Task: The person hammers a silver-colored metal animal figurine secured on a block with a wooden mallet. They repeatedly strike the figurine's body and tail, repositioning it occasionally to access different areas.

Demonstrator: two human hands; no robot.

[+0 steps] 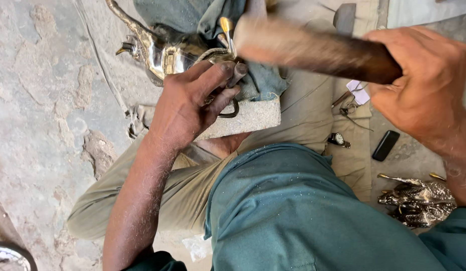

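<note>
Head view, looking down past our chest and lap, with the grey stone block (253, 118) on our legs as the anchor. To the left of the block is bare, cracked concrete floor (37, 100). Just above the block's left end lies a shiny metal pot (165, 52) with a long curved spout, wrapped partly in blue-green cloth (253, 75).

Our left hand (185, 105) rests over the block's left half, its grip closed around a short dark punch-like tool (239, 73), held against the pot's body. Our right hand (423, 83), to the right of the block and higher up, has a fully closed grip on the dark wooden handle (318, 50) of a striking tool; the handle is blurred and reaches back over the block toward the pot. We cannot see the tool's head clearly.

Below and to the right of the block lie a wristwatch (338, 139), a small black phone (386, 145) and a darker, ornate metal piece (418, 200).

We judge the main risk to be our left fingers (220, 95), which sit very close to where the blow would land; a slightly off swing could hit them. The pot is only propped on cloth, so it could roll and the tool could skid, denting the polished surface.
</note>
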